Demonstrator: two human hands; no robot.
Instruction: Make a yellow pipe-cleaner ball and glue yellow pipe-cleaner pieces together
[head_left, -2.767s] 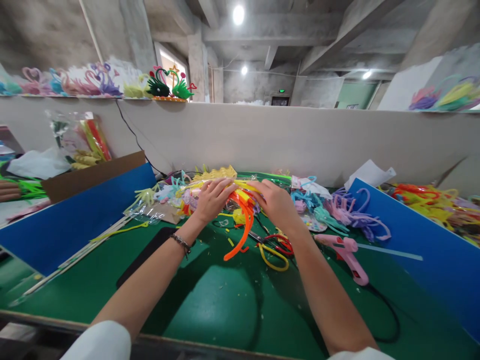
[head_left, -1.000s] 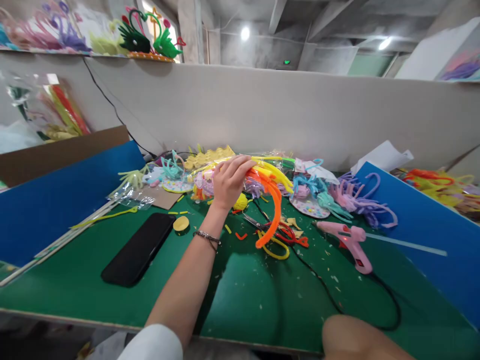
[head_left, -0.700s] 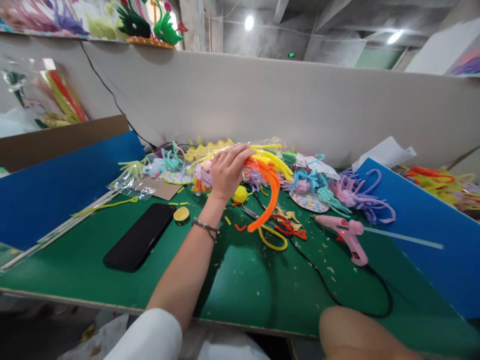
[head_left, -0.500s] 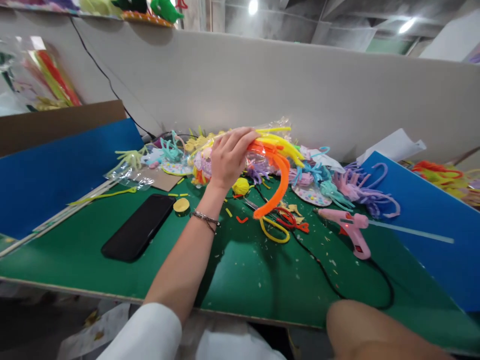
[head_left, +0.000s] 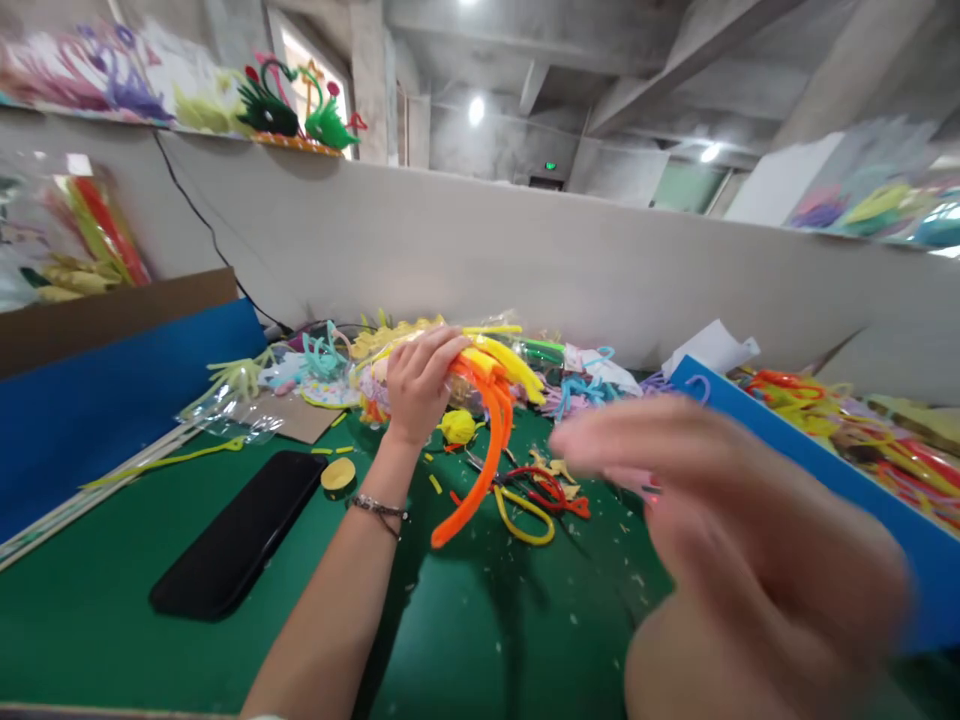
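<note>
My left hand (head_left: pixel 424 380) is closed around a bundle of fuzzy pipe cleaners over the back middle of the table. Orange pipe cleaners (head_left: pixel 491 445) curve down from it towards me, and yellow ones (head_left: pixel 510 365) stick out to the right. My right hand (head_left: pixel 742 520), blurred and close to the camera, is raised at the right with its fingers stretched out and nothing visible in them. Below the orange ends lie scissors (head_left: pixel 529 525) with red and yellow handles. A yellow fuzzy ball (head_left: pixel 459 427) rests just right of my left wrist.
A black phone (head_left: pixel 240 530) and a small round yellow disc (head_left: pixel 338 474) lie left of my forearm. Blue-sided boxes (head_left: pixel 112 410) flank the green table (head_left: pixel 450 640); the right box (head_left: pixel 862 440) holds coloured stems. Scraps and a crinkled plastic bag (head_left: pixel 232 425) are scattered about.
My right hand has risen from the lower right into view, covering the pink glue gun. The camera view has tilted up. The left hand keeps its hold, and the orange pipe cleaners hang further towards me.
</note>
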